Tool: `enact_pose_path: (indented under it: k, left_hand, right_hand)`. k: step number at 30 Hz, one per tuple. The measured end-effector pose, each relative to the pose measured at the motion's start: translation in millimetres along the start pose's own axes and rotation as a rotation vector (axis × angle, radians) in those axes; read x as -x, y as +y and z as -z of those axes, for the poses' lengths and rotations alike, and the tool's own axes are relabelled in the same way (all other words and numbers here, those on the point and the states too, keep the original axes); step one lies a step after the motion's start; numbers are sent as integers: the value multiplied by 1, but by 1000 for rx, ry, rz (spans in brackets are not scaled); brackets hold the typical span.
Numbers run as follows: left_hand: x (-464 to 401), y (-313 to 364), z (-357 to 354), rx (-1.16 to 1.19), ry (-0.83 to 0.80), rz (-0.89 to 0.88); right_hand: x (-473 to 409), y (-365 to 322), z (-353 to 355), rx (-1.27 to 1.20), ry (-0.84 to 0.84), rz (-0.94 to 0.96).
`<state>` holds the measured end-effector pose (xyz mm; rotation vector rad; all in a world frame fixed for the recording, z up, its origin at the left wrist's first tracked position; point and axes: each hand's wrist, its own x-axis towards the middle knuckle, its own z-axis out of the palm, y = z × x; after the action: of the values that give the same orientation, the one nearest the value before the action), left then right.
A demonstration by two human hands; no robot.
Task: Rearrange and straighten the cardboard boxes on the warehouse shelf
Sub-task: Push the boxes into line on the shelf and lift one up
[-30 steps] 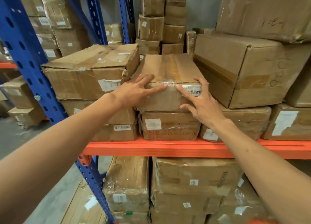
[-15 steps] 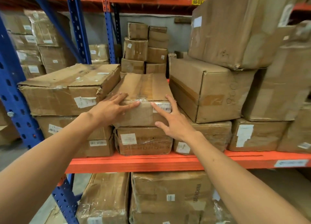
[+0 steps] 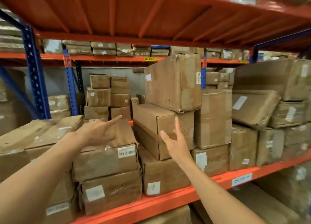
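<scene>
Worn cardboard boxes fill the orange shelf (image 3: 168,201). My left hand (image 3: 96,131) hovers above the flat barcode-labelled box (image 3: 107,158), fingers spread, holding nothing. My right hand (image 3: 175,142) is raised with straight fingers in front of the skewed box (image 3: 151,123) that sits at an angle on a lower box (image 3: 161,175). A tall box (image 3: 173,82) leans on top of the skewed one. Neither hand grips anything.
A wide flat box (image 3: 33,136) lies at the left. Upright and tilted boxes (image 3: 252,107) crowd the right side. Small boxes (image 3: 107,96) are stacked at the back. Blue uprights (image 3: 35,72) stand at the left, and an orange deck (image 3: 151,13) runs overhead.
Both hands have lifted off the front edge of the barcode-labelled box and moved up and forward. The view has tilted upward and to the right, revealing the upper deck.
</scene>
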<state>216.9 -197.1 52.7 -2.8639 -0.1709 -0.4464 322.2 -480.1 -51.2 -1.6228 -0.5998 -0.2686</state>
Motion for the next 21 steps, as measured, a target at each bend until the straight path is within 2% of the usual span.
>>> enact_pose_path:
  k: [6,11,21]
  left_hand:
    - [-64,74,110,-13,241,-105]
    - [-111,140,176,45,353,-186]
    - [-198,218,219,-238,262,-64]
  right_hand:
    - [-38,-31,59,-556,142,-117]
    - [-71,-36,85,-594,185,-105]
    - [-130,-7,93,-617,118,-148]
